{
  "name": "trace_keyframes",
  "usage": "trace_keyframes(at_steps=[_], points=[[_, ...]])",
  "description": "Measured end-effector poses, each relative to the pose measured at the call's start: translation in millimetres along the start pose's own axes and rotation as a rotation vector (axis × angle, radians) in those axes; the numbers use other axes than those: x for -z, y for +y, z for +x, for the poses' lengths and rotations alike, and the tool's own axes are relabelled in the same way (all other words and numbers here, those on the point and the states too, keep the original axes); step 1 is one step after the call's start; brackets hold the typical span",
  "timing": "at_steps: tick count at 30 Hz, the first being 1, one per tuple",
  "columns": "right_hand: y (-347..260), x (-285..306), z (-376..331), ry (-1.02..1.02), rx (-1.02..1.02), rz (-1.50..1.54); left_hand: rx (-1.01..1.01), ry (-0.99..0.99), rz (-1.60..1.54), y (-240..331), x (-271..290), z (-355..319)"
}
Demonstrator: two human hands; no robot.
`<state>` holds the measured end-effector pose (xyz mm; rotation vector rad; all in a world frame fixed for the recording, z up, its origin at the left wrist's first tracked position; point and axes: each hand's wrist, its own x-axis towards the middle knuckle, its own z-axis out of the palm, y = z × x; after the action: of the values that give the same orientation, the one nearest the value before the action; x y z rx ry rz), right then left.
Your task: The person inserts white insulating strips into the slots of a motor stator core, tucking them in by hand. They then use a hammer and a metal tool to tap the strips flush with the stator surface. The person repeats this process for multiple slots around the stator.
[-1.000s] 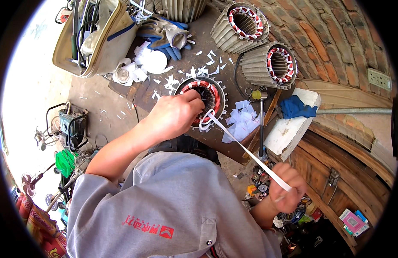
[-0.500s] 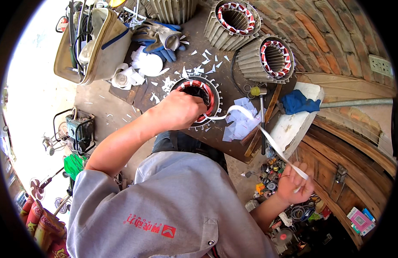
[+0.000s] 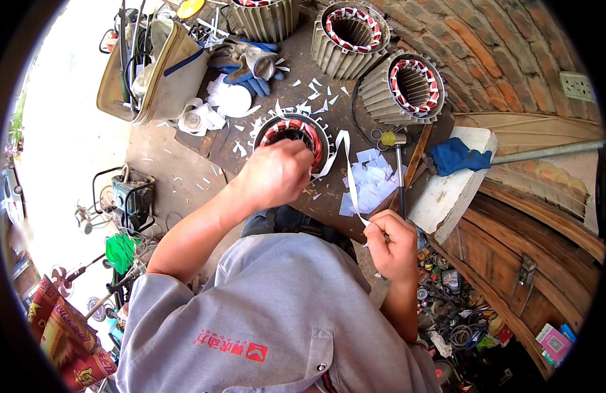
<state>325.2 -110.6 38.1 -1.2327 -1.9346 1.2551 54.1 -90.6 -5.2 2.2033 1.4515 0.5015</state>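
A motor stator (image 3: 329,141) with red copper windings (image 3: 292,124) stands at the table's near edge, with white lacing tabs round its rim. Over its near side my left hand (image 3: 280,171) is closed, its fingertips curled into the bore and hidden, so what they pinch does not show. A white cloth tape (image 3: 348,171) runs from the stator's right side, rises in a loop and drops to my right hand (image 3: 393,242). That hand is closed on the tape's loose end, just off the table's front edge. Beside the loop lies a pile of pale insulation paper pieces (image 3: 368,180).
Two finned motor housings (image 3: 408,88) with laced windings stand at the back right, another at the back. A hammer (image 3: 399,170) lies right of the paper. Work gloves (image 3: 247,62), a tape roll (image 3: 193,120) and a tool bucket (image 3: 178,72) sit left. White scraps litter the table.
My right hand has come in from the far right toward the table, and the tape, stretched out before, now hangs in a slack loop. My left hand remains at the stator.
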Motion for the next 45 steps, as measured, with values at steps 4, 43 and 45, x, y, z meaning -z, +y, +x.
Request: trace_keyframes(at_steps=[4, 43, 45], points=[[3, 3, -2, -0.005, -0.043, 0.025, 0.011, 0.003, -0.124, 4, 2, -8], [95, 38, -17, -0.142, -0.782, -0.748, 0.230, -0.261, -0.298, -28, 2, 3], [97, 30, -13, -0.195, -0.698, -0.787, 0.230, -0.323, -0.271, -29, 4, 7]])
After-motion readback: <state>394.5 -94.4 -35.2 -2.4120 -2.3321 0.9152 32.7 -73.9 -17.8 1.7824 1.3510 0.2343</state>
